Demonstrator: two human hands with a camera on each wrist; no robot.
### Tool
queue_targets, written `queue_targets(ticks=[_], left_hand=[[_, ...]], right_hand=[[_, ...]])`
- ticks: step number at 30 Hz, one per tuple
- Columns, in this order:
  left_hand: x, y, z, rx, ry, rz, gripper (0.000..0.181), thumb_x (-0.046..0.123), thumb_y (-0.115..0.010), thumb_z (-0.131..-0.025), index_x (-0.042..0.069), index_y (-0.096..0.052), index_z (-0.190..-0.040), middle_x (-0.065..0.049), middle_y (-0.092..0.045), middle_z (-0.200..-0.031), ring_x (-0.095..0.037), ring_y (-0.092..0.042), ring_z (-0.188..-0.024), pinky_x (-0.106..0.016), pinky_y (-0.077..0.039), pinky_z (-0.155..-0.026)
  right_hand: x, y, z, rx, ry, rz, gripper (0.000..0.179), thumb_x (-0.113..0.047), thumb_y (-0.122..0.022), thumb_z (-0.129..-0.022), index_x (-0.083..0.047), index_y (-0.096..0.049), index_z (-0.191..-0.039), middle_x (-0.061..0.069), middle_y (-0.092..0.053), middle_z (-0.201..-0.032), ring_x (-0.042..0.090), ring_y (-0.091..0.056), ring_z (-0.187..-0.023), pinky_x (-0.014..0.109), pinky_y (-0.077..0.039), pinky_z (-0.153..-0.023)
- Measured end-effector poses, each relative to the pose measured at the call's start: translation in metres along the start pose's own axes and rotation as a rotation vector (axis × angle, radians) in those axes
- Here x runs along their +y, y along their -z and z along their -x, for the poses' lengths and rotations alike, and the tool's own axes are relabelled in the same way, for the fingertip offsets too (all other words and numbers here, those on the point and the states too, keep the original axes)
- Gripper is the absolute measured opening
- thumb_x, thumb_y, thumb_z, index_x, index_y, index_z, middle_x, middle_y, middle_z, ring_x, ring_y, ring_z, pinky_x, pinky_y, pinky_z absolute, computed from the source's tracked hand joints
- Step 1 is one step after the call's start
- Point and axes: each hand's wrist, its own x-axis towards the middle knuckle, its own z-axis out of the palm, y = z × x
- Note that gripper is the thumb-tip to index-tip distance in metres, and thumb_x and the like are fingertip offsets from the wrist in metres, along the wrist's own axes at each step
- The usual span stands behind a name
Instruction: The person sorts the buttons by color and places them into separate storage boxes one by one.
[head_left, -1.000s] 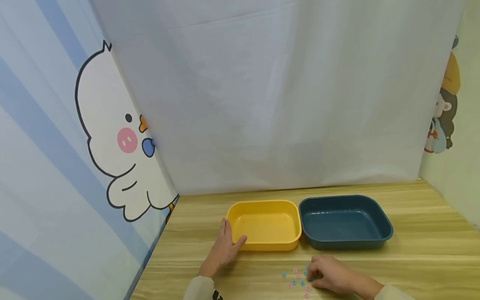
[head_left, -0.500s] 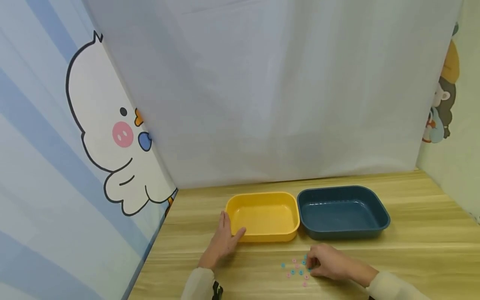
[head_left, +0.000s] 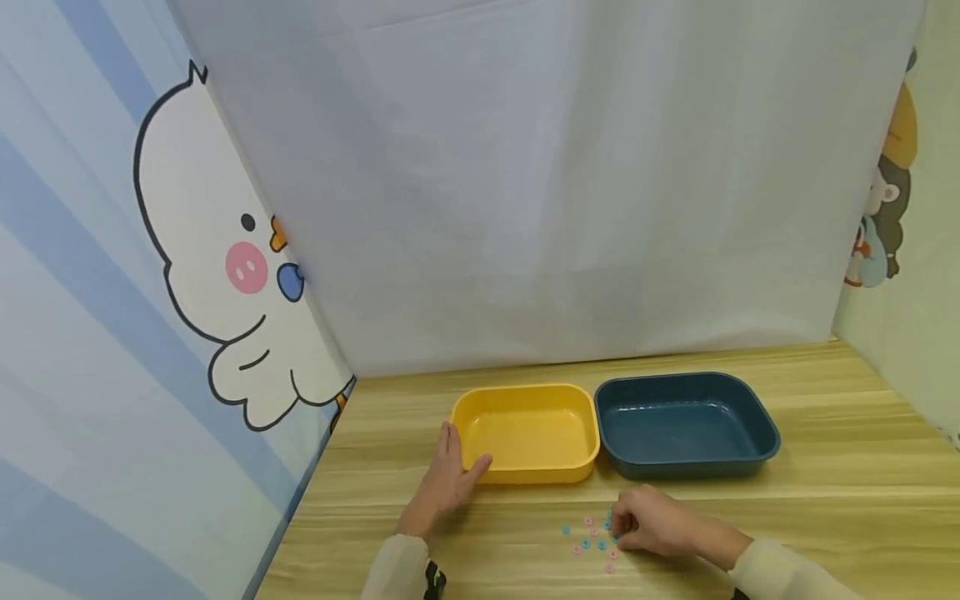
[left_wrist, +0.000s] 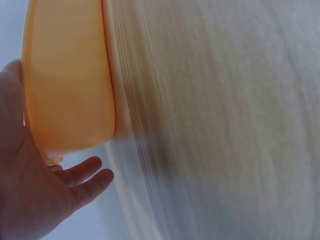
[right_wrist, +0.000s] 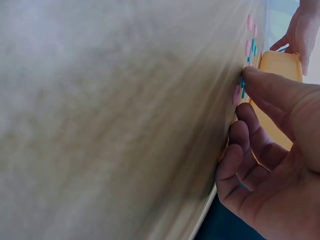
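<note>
left hand (head_left: 442,487): we find it spread wide, thumb well apart from the fingers, set against the near left corner of the yellow tray (head_left: 532,442). the thumb lies at the front rim, the fingers along the left side.
left fingers: in the left wrist view we note two fingers (left_wrist: 92,187) extended past the end of the tray.
right hand (head_left: 656,521): we record bent fingers and a narrow gap between thumb and forefinger, tips low over the table (head_left: 847,517) at the right edge of the scattered rings.
right grip: blue pieces show between thumb tip and forefinger in the right wrist view; we cannot tell whether one is pinched.
rings: pink rings (head_left: 609,567) and blue rings (head_left: 602,544) lie mixed on the table, in front of the trays and between the hands, nearest the right.
trays: both stand upright, the dark blue tray (head_left: 682,433) right of the yellow; whether their rims touch we cannot tell.
backdrop: a pale curtain (head_left: 525,183) hangs behind the table.
</note>
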Motion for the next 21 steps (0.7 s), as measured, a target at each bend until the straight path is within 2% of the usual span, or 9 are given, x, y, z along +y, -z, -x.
queue_targets(ticks=[12,21], left_hand=[[0.0000,0.0005,0.0019,-0.001,0.012,-0.008,0.093,0.054,-0.044,-0.095,-0.014,-0.005,-0.145,-0.031,0.000,-0.152,-0.044,-0.018,-0.137,-0.049,-0.022,-0.108],[0.0006,0.0002,0.0006,-0.017,0.031,-0.006,0.093,0.055,-0.042,-0.095,-0.012,-0.003,-0.146,-0.029,0.002,-0.152,-0.041,-0.015,-0.138,-0.048,-0.019,-0.110]], right_hand=[[0.0009,-0.0010,-0.0035,0.000,-0.035,-0.014,0.012,-0.010,-0.076,-0.076,-0.017,-0.066,-0.073,-0.015,-0.054,-0.071,-0.002,-0.049,-0.065,0.019,-0.045,-0.058],[-0.0003,0.0006,-0.0045,-0.011,-0.040,-0.017,0.012,-0.008,-0.077,-0.074,-0.016,-0.068,-0.071,-0.015,-0.053,-0.070,-0.002,-0.048,-0.064,0.019,-0.045,-0.057]])
